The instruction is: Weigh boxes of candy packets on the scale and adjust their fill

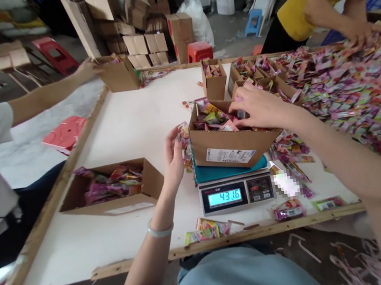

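Note:
A brown cardboard box [234,147] filled with small colourful candy packets [213,118] sits on the teal platform [231,170] of a digital scale [237,195]; its display reads 431.6. My right hand [257,108] reaches over the box's right side, fingers curled down and closed around a small packet that is mostly hidden. Left of the box, my left hand [173,157] is raised with fingers apart, beside loose packets [186,145] against the box's side. Whether its fingertips touch them is unclear.
Another filled box [111,188] stands left. Several filled boxes [214,81] stand behind the scale, near a large packet heap [359,91]. A co-worker's hand [87,71] touches a far-left box [118,74]; another person's hands [361,33] are at the heap. Wooden edging [227,238] borders the table.

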Demonstrator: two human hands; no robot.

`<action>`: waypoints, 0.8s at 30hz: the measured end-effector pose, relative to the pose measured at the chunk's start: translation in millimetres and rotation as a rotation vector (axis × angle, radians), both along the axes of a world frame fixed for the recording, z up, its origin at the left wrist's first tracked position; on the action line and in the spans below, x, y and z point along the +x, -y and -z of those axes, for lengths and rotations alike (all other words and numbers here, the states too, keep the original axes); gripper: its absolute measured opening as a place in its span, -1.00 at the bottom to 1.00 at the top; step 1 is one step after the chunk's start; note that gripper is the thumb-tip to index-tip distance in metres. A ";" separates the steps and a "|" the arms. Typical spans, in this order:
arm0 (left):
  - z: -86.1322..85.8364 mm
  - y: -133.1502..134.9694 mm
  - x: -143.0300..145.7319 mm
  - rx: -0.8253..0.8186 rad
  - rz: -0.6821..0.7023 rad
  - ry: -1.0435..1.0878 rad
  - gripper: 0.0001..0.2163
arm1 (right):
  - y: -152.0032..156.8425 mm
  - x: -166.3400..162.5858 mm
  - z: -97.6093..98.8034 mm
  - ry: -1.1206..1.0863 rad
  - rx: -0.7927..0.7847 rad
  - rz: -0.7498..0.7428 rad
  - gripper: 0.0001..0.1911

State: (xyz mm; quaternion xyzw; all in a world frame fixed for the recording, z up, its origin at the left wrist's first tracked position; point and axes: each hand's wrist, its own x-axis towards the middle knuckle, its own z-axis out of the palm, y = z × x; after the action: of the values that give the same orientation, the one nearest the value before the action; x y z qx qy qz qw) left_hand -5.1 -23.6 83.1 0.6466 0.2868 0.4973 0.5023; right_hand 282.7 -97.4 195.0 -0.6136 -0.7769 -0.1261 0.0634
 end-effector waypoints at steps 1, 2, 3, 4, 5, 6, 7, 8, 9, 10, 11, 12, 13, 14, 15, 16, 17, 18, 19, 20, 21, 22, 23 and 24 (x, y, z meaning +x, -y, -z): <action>0.7 -0.4 -1.0 -0.002 -0.007 -0.002 -0.58 | -1.3 1.0 1.4 0.040 -0.006 -0.002 -0.65; 1.5 -0.9 -1.8 -0.004 -0.012 -0.004 -0.57 | -2.2 1.0 2.8 0.073 0.000 -0.006 -0.66; 2.5 -1.4 -2.3 -0.006 -0.015 -0.003 -0.57 | -3.1 0.2 4.0 0.102 0.017 -0.011 -0.66; 3.4 -1.9 -2.5 -0.006 -0.014 -0.002 -0.57 | -4.2 -1.1 5.2 0.130 0.039 -0.016 -0.67; 4.3 -2.4 -2.3 -0.004 -0.009 0.001 -0.56 | -5.8 -2.3 6.3 0.154 0.059 -0.024 -0.68; 5.1 -2.7 -2.0 -0.001 0.001 0.005 -0.56 | -8.0 -3.0 7.2 0.172 0.071 -0.034 -0.71; 5.6 -2.8 -1.6 0.003 0.012 0.009 -0.57 | -10.7 -2.7 7.9 0.176 0.072 -0.047 -0.73; 6.0 -2.8 -1.2 0.007 0.023 0.013 -0.57 | -13.5 -1.2 8.2 0.163 0.065 -0.064 -0.75; 6.2 -2.7 -0.9 0.008 0.026 0.016 -0.57 | -16.1 1.5 8.2 0.131 0.055 -0.084 -0.75; 6.3 -2.4 -0.8 0.008 0.021 0.017 -0.58 | -18.0 5.1 7.7 0.081 0.047 -0.100 -0.74; 6.4 -2.2 -0.9 0.006 0.011 0.016 -0.58 | -19.0 9.2 6.7 0.017 0.049 -0.105 -0.73; 6.4 -2.0 -1.1 0.002 -0.002 0.013 -0.59 | -18.9 13.3 5.1 -0.055 0.064 -0.093 -0.70; 6.5 -1.9 -1.3 -0.003 -0.012 0.010 -0.59 | -17.9 17.0 2.9 -0.131 0.091 -0.062 -0.67; 6.6 -1.9 -1.4 -0.008 -0.017 0.008 -0.58 | -16.0 20.3 0.1 -0.204 0.126 -0.015 -0.62; 6.7 -2.1 -1.3 -0.012 -0.017 0.008 -0.57 | -13.3 23.3 -3.4 -0.274 0.171 0.039 -0.56; 7.0 -2.3 -1.1 -0.016 -0.017 0.010 -0.56 | -10.1 26.3 -7.5 -0.341 0.227 0.092 -0.49; 7.4 -2.6 -0.8 -0.020 -0.019 0.013 -0.55 | -6.2 29.8 -12.3 -0.404 0.305 0.140 -0.40; 8.0 -2.9 -0.6 -0.024 -0.022 0.015 -0.55 | -1.5 34.0 -17.5 -0.461 0.415 0.180 -0.30; 8.9 -3.3 -0.6 -0.026 -0.027 0.016 -0.55 | 4.4 39.0 -23.0 -0.507 0.548 0.212 -0.20; 10.0 -3.7 -0.9 -0.028 -0.031 0.015 -0.55 | 11.4 44.8 -28.4 -0.534 0.685 0.239 -0.12; 11.5 -4.3 -1.4 -0.030 -0.033 0.013 -0.55 | 19.7 50.9 -33.3 -0.543 0.804 0.265 -0.07; 13.2 -5.1 -2.2 -0.033 -0.033 0.010 -0.55 | 28.9 57.0 -37.2 -0.537 0.890 0.289 -0.07; 15.2 -6.0 -3.1 -0.036 -0.032 0.007 -0.54 | 38.7 62.7 -39.8 -0.518 0.933 0.310 -0.10; 17.3 -7.0 -3.9 -0.041 -0.032 0.004 -0.54 | 48.4 67.7 -40.9 -0.494 0.940 0.331 -0.16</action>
State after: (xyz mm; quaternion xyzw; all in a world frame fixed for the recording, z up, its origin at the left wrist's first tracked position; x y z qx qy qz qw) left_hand -9.0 -16.6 65.7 0.6307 0.3061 0.5005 0.5079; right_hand 350.4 -145.8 235.8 -0.6446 -0.4921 -0.3198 0.4900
